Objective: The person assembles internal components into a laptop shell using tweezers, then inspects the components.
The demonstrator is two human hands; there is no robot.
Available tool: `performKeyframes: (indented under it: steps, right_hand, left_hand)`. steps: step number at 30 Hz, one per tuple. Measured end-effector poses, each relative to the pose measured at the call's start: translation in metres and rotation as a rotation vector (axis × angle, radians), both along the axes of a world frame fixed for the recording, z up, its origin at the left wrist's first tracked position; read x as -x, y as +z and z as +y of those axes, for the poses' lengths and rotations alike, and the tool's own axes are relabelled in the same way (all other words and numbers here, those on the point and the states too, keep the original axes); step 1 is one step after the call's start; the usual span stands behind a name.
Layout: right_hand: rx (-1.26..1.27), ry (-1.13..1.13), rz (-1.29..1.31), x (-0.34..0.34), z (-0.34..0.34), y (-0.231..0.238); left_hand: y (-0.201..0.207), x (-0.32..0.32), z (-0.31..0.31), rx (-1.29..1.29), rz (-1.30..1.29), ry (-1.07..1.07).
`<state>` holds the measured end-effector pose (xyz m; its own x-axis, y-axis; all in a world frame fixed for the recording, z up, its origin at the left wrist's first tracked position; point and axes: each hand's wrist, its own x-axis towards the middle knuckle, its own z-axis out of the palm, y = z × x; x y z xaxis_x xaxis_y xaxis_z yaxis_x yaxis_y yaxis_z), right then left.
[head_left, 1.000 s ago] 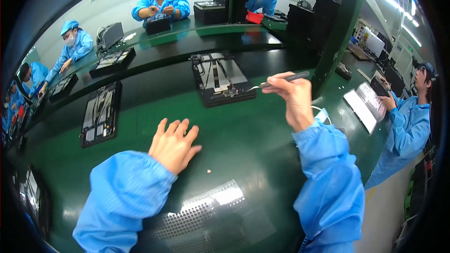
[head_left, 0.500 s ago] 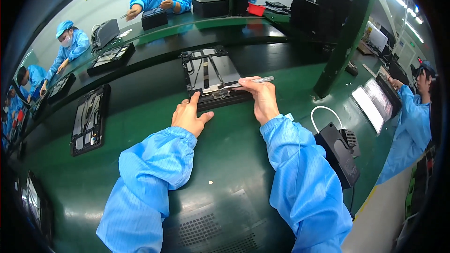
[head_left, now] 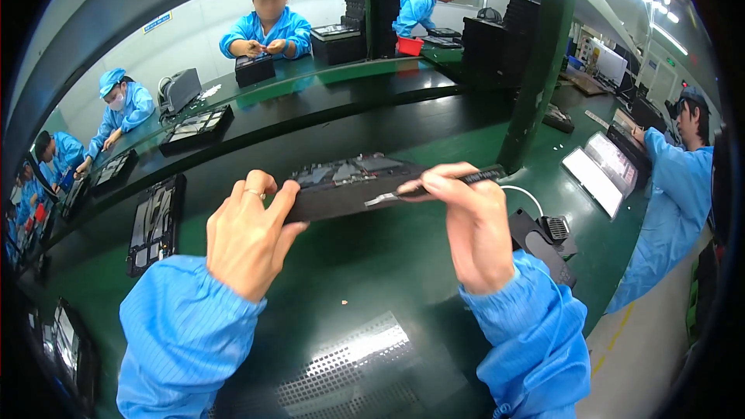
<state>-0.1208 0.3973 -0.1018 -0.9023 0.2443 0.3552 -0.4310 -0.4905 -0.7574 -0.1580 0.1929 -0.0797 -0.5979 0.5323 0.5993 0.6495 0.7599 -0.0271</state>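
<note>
A black foam tray (head_left: 334, 200) is tilted, its thick front side facing me. Lying in it is an opened tablet (head_left: 353, 169) with its inner parts showing, seen at a flat angle. My left hand (head_left: 252, 229) grips the tray's left end, with the thumb at the front side. Between the thumb and fingers of my right hand (head_left: 473, 213) are slim tweezers (head_left: 479, 177), dark at the back and silvery at the tip. The tip points left across the tray's front side. My right fingers are at the tray's right end; whether they grip it is hidden.
Left of me stands another tray with an opened tablet (head_left: 155, 225). A black device (head_left: 539, 244) with a white cable lies on the right, near a green post (head_left: 535, 77). A perforated patch (head_left: 349, 365) shows on the near bench. Co-workers sit across and at right.
The tray has been raised and tilted toward me, and it sits lower in view. My left hand has moved from its near edge to its left end. The tweezers have left the tablet's parts.
</note>
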Motion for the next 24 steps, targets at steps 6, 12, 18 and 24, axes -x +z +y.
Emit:
performKeyframes:
  steps: [6,12,18,24]
  right_hand:
    - [-0.017,-0.094,0.114,-0.072,-0.010,0.025]
    - [0.019,-0.116,0.028,-0.115,-0.011,0.013]
    - [-0.244,-0.273,0.123,-0.128,-0.020,0.023]
    - [-0.229,-0.083,0.219,-0.140,-0.040,0.031]
  left_hand:
    - [0.024,-0.069,-0.010,-0.128,-0.033,-0.265]
    - [0.014,-0.100,-0.018,-0.154,-0.030,-0.310]
    - [0.015,-0.137,-0.026,-0.255,-0.099,-0.265]
    - [-0.002,-0.138,-0.024,-0.311,-0.065,-0.366]
